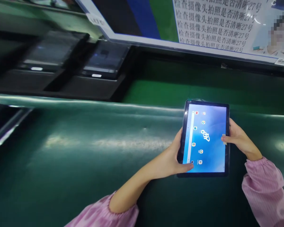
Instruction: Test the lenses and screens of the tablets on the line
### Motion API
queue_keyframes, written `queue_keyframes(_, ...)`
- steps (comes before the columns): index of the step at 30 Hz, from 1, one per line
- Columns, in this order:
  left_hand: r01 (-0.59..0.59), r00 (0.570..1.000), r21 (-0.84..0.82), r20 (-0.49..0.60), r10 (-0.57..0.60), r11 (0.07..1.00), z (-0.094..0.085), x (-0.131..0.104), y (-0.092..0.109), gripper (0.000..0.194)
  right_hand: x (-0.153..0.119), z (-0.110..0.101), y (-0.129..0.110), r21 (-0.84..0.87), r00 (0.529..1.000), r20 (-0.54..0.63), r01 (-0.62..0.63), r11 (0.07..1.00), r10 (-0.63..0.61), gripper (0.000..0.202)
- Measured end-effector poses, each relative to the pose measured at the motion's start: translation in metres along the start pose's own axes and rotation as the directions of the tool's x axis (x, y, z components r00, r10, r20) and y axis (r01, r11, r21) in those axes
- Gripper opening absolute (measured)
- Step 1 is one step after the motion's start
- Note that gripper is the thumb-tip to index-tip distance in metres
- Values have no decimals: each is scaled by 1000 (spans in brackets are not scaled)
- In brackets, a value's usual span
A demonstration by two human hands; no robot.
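Note:
A tablet point(210, 138) with a lit blue home screen and several app icons is held above the green surface, its icons turned sideways. My left hand point(171, 157) grips its left edge, the thumb lying over the lower left corner of the screen and the other fingers hidden behind. At the right edge, my right hand point(241, 138) holds the tablet with the thumb on a small pale sticker point(224, 139) at the screen's side. The fingers of that hand are mostly behind the tablet.
Two dark tablets point(106, 58) point(49, 52) lie in a black tray point(85, 90) at the upper left. A large board with printed Chinese text point(213, 26) hangs at the top. Another dark framed object point(4, 126) is at the left edge of the green table point(73, 170).

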State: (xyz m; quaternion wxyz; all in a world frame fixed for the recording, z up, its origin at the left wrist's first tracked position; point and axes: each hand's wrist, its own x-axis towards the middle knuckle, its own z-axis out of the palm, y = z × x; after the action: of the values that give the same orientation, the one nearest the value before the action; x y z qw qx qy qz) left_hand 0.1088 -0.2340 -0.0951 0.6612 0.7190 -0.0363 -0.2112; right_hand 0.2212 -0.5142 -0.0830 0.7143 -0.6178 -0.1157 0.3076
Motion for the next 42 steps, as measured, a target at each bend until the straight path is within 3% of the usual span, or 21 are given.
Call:
queue_keyframes(5,45,999,-2,-5,-45,999,2,1,6,129,1,-6,-1,-38,998,45,-31,999,33,79)
queue_keyframes(14,-14,1000,-13,15,14,1000,1,1,0,127,0,-6,-4,-32,999,41,-4,999,5,75)
queue_keyframes(42,-33,999,-64,26,35,997,0,1,-6,126,2,-7,6,-73,999,32,18,997,-16,82)
